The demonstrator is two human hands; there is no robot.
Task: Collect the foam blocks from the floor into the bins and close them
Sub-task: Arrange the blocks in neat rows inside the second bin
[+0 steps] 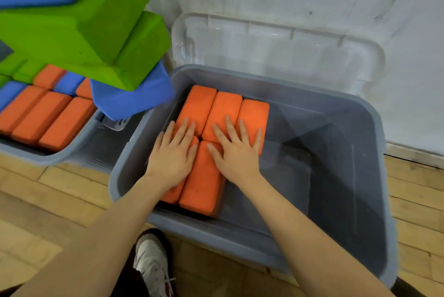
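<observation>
Left bin (72,152) near full, orange blocks with green and blue blocks (96,32) heaped above. Left hand (173,152) and right hand (236,152) flat, fingers straight, pressing orange foam blocks (225,109) into left end of gray bin (360,176). Clear lid (276,51) open against wall. Right end unfilled; closing left to do.

Five blocks (217,114) lie packed in the left part of the near bin (360,200), its lid (276,44) leaning against the wall behind. Another bin (60,155) (piled high with blocks) stands to its left.
</observation>
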